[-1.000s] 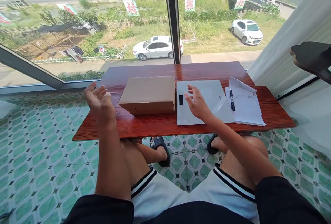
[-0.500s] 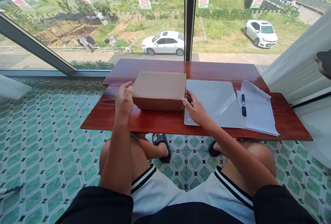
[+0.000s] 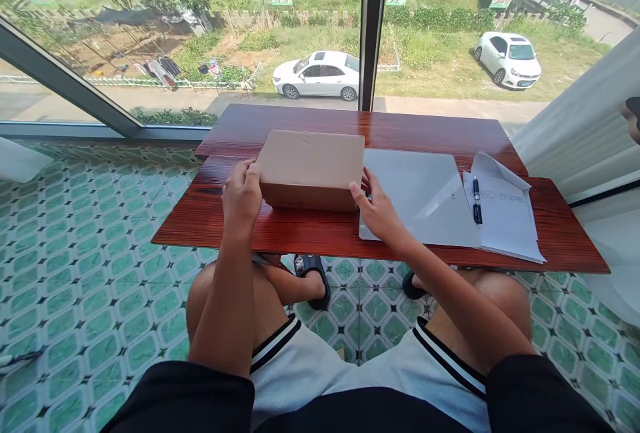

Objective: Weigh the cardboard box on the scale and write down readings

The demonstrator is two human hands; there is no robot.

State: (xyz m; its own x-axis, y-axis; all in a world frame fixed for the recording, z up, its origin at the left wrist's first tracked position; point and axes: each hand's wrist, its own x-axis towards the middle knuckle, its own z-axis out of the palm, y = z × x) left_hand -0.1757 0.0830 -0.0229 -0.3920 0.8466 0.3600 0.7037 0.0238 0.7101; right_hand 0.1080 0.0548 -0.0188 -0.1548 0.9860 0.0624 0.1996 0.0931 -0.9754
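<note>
A closed brown cardboard box (image 3: pixel 311 161) rests on the dark red wooden table (image 3: pixel 300 236), left of its middle. My left hand (image 3: pixel 242 194) grips the box's left end, its thumb near the top front corner and its other fingers partly hidden behind that end. At the opposite end, my right hand (image 3: pixel 376 205) presses against the right side, thumb at the front corner and fingers along the side. Right beside the box lies a flat silver-grey laptop-like panel (image 3: pixel 417 196), partly under my right hand.
White paper sheets (image 3: pixel 507 219) with a curled top page lie at the table's right, a black pen (image 3: pixel 477 199) on them. Large windows with a dark frame post (image 3: pixel 373 33) stand behind the table. A white curtain (image 3: pixel 575 113) hangs at the right.
The view has shifted slightly. My left thumb now sits closer against the box's corner, and my right hand still touches the other end. The box appears in much the same place on the table.
</note>
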